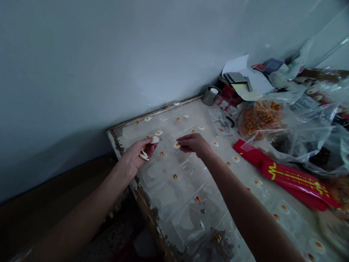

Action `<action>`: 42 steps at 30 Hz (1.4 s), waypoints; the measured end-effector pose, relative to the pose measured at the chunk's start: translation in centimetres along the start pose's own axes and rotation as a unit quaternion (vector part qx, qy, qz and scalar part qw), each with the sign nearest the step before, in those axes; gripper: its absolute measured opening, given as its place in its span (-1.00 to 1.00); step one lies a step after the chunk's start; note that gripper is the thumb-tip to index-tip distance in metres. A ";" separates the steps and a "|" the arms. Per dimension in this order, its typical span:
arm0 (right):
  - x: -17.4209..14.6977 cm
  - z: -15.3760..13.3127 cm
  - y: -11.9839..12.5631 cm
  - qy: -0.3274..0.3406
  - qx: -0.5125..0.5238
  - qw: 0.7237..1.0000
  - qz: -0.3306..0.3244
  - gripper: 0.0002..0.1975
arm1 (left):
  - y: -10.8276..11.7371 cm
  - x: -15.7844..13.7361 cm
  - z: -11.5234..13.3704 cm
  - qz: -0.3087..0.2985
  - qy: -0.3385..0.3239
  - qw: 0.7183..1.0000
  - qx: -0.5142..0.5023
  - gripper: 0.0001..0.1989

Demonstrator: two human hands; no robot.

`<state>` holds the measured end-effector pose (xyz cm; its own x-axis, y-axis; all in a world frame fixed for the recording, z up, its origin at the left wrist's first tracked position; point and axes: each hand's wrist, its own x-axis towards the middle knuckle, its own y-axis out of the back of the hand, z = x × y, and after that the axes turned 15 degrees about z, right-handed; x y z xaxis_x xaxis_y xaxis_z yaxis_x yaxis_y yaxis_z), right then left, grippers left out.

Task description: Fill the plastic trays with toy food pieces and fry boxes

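My left hand [132,156] is curled at the table's left edge around several flat white fried-egg pieces [144,155], one of them held up near the thumb. Over the table, my right hand [195,144] has its fingers pinched together at a small fried-egg piece [176,145] with an orange yolk. Its fingertips partly cover that piece, so how firmly they grip it is hard to see. Around both hands, more fried-egg pieces [158,133] and tiny burger-like pieces [174,176] lie spaced out on clear plastic bags [185,214].
The worn table [151,211] meets a pale wall at the back. To the right lie a red packet [293,179] with yellow markings and a clear bag of small orange-brown pieces [260,118]. A grey cup [210,96] stands by the wall near papers [253,81].
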<state>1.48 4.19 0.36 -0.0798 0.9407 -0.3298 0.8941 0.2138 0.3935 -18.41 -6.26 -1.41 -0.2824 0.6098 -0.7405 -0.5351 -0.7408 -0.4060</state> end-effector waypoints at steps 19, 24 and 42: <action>-9.8 2.2 -1.9 0.243 0.018 0.957 0.157 -0.81 | -3.4 -2.7 -4.6 -0.105 0.095 0.986 -0.091 -0.91; -8.6 2.8 0.0 0.224 0.040 0.958 0.176 -0.75 | -5.0 -3.6 -6.7 -0.076 0.125 0.987 -0.065 -0.91; -10.7 5.2 3.9 0.422 -0.533 0.733 0.008 -0.81 | -1.0 -4.3 -8.8 -0.151 -0.508 0.573 0.626 -0.77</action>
<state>8.12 -6.38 0.99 -0.7197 0.6770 0.1540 0.0815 -0.1379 0.9871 -9.62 -10.58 -2.55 -0.0035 0.9769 0.2139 -0.6541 -0.1640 0.7384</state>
